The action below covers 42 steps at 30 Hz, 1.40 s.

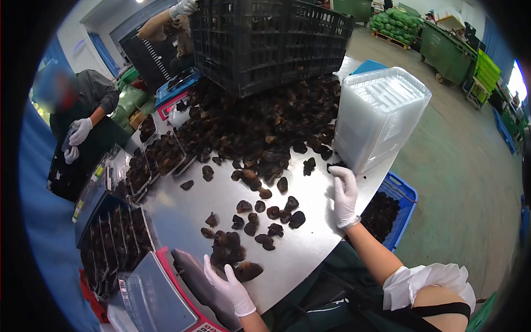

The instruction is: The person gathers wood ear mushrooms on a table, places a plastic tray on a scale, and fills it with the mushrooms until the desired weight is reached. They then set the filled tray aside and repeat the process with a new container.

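My left hand (229, 285), in a white glove, is open with its fingers apart, beside loose dark mushroom pieces (227, 248) near the table's front edge. My right hand (345, 196), also gloved, has its fingers curved near the base of a tall stack of clear plastic trays (369, 124). A small dark piece shows by its fingertips; whether it is held is unclear. Scattered pieces (268, 213) lie on the metal table (188, 210) between my hands. Behind them spreads a large heap of the dark mushrooms (254, 127), partly under a tilted black crate (265, 47).
A pink-edged scale (160, 293) and filled trays (116, 238) stand at the left. A blue basket (406, 207) is right of the table. One co-worker (77, 110) stands at the left; another person's gloved hand (183, 8) touches the crate. Green bins (448, 52) stand behind.
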Each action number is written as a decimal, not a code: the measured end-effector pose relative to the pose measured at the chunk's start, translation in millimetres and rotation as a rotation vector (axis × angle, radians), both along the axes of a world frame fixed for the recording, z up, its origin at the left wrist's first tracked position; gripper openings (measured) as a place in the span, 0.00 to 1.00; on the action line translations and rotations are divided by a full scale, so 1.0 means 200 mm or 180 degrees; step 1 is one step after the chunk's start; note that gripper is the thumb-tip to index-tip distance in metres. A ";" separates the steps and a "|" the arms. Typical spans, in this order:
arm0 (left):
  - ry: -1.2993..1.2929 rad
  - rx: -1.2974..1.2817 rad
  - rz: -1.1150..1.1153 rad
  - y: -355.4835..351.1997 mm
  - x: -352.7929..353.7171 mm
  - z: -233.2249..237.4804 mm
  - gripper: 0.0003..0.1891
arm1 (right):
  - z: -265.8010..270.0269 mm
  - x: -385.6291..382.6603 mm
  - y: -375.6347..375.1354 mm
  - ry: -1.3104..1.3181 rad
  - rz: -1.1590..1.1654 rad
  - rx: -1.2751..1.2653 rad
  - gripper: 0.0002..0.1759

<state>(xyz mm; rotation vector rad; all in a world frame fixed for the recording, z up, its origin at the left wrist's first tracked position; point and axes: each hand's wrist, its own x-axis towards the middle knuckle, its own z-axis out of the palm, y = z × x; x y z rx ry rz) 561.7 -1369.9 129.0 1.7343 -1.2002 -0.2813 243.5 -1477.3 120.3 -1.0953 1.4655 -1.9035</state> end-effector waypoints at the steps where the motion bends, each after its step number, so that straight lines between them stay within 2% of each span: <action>1: 0.0005 -0.0001 -0.0009 0.00 0.00 0.00 0.30 | 0.02 -0.02 0.00 0.0062 -0.0131 -0.0196 0.13; 3: -0.0048 0.0039 0.0012 0.00 0.00 0.00 0.30 | 0.11 -0.05 0.04 0.0195 -0.0410 -0.0008 0.12; 4: -0.0052 0.0049 0.0010 0.01 0.00 0.01 0.30 | 0.02 -0.11 0.02 0.0573 -0.0653 0.0031 0.13; 5: -0.0036 0.0073 -0.0005 0.00 -0.01 0.02 0.30 | 0.01 -0.12 0.02 0.0281 -0.0777 -0.0013 0.17; 7: -0.0031 0.0104 -0.0003 0.00 -0.01 0.03 0.30 | 0.09 -0.11 0.03 0.0239 -0.1410 0.0191 0.22; 9: -0.0006 0.0096 0.0005 0.00 -0.02 0.03 0.30 | 0.00 -0.25 -0.01 0.1220 -0.2209 0.0053 0.29; 10: -0.0017 0.0109 0.0026 0.00 -0.02 0.03 0.30 | -0.04 -0.34 -0.03 0.1431 -0.2464 -0.0003 0.36; 11: 0.0045 0.0080 0.0014 0.00 -0.02 0.03 0.30 | -0.04 -0.40 -0.03 0.1646 -0.2568 0.0230 0.48; 13: 0.0105 0.0066 0.0009 0.00 -0.02 0.02 0.30 | -0.01 -0.45 -0.03 0.1805 -0.2451 -0.0098 0.65; 14: 0.0026 0.0060 -0.0009 0.00 -0.02 0.02 0.30 | 0.00 -0.47 -0.02 0.1814 -0.2433 -0.0080 0.65; 16: -0.0034 0.0064 -0.0015 -0.01 -0.02 0.01 0.30 | 0.04 -0.50 -0.03 0.2175 -0.2107 -0.0220 0.77; 19: -0.0206 0.0108 -0.0075 -0.01 -0.01 0.02 0.32 | 0.04 -0.49 -0.11 0.2221 -0.1915 0.0041 0.81; 20: -0.0249 0.0119 -0.0055 -0.01 -0.01 0.01 0.32 | 0.05 -0.49 -0.12 0.2343 -0.2003 0.0276 0.79; 24: -0.0175 0.0074 0.0017 -0.01 -0.01 0.00 0.31 | 0.07 -0.47 -0.12 0.2326 -0.1912 0.0279 0.73; 29: -0.0060 0.0049 0.0047 -0.01 0.00 0.00 0.32 | -0.02 -0.54 -0.01 0.0805 -0.1332 -0.0590 0.59; 30: -0.0064 0.0083 0.0038 -0.01 -0.01 0.02 0.32 | -0.02 -0.55 0.02 0.1433 -0.1728 -0.0162 0.54; 31: -0.0070 0.0125 0.0021 -0.01 -0.02 0.03 0.31 | -0.04 -0.54 0.04 0.1452 -0.1690 -0.0135 0.54; 33: -0.0145 0.0203 0.0024 -0.02 -0.02 0.03 0.31 | -0.04 -0.45 0.08 0.2140 -0.2302 -0.0100 0.51; 35: -0.0203 0.0200 0.0000 -0.02 -0.02 0.03 0.31 | 0.02 -0.31 0.13 0.2335 -0.1976 -0.0487 0.45; 37: -0.0150 0.0190 0.0007 -0.02 -0.02 0.02 0.31 | 0.04 -0.25 0.12 0.2584 -0.0180 -0.0494 0.38; 39: -0.0065 0.0125 -0.0016 -0.01 -0.01 0.02 0.31 | 0.15 -0.12 0.04 0.3683 -0.0254 0.0029 0.34; 41: -0.0059 0.0163 -0.0028 -0.01 -0.01 0.03 0.31 | 0.08 -0.14 -0.14 0.3344 -0.0688 0.0613 0.37; 42: -0.0054 0.0182 -0.0051 -0.01 -0.02 0.03 0.31 | 0.08 -0.13 -0.17 0.3677 -0.0645 0.0853 0.39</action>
